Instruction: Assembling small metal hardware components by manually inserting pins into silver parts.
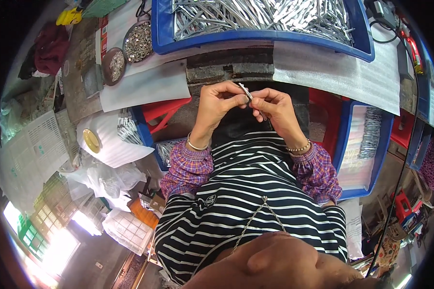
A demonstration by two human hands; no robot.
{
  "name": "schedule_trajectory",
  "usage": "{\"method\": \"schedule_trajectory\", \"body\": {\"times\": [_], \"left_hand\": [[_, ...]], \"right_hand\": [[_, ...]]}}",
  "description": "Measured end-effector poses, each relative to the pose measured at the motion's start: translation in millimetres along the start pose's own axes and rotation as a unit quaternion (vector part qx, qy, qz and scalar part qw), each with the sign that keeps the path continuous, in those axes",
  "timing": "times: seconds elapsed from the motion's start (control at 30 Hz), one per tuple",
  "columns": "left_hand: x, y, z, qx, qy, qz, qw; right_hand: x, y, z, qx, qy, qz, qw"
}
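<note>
Above my lap, my left hand pinches a slim silvery metal strip between thumb and fingertips. My right hand meets it from the other side, fingers closed on the strip's lower end. The strip stands tilted, its upper end sticking out above the fingertips. Whether a smaller part sits between the fingers is hidden. Beyond my hands, a large blue tray on the workbench holds a heap of similar metal strips.
Two round dishes of small metal pieces stand at the far left on the bench. White foam sheet covers the bench's right part. Beside me at right, a blue tray holds stacked strips. A red stool is at left.
</note>
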State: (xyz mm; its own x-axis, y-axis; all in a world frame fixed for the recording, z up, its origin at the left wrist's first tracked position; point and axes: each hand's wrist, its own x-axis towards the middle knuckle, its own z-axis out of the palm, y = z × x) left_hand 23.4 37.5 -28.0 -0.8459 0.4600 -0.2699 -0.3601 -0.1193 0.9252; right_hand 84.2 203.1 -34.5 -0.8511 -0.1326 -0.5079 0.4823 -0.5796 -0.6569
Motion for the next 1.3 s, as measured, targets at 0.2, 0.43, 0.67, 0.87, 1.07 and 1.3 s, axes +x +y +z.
{"method": "schedule_trajectory", "body": {"times": [0.2, 0.43, 0.67, 0.87, 1.07, 1.3], "left_hand": [[-3, 2, 3, -0.01, 0.014, -0.001, 1.0], [-6, 4, 6, 0.003, 0.023, -0.004, 1.0], [1, 2, 10, -0.016, 0.037, -0.013, 0.999], [-2, 4, 5, -0.014, 0.029, -0.005, 0.999], [-14, 7, -10, -0.049, 0.031, 0.059, 0.997], [-46, 24, -75, -0.162, 0.166, 0.198, 0.953]], "right_hand": [[0, 0, 0, -0.006, -0.004, 0.001, 1.0], [-2, 1, 0, 0.006, -0.015, 0.013, 1.0], [1, 1, -1, 0.068, -0.02, 0.004, 0.997], [4, 1, 10, -0.038, 0.002, -0.046, 0.998], [-4, 4, 21, -0.122, -0.011, -0.091, 0.988], [14, -37, 79, -0.503, -0.126, -0.329, 0.789]]}}
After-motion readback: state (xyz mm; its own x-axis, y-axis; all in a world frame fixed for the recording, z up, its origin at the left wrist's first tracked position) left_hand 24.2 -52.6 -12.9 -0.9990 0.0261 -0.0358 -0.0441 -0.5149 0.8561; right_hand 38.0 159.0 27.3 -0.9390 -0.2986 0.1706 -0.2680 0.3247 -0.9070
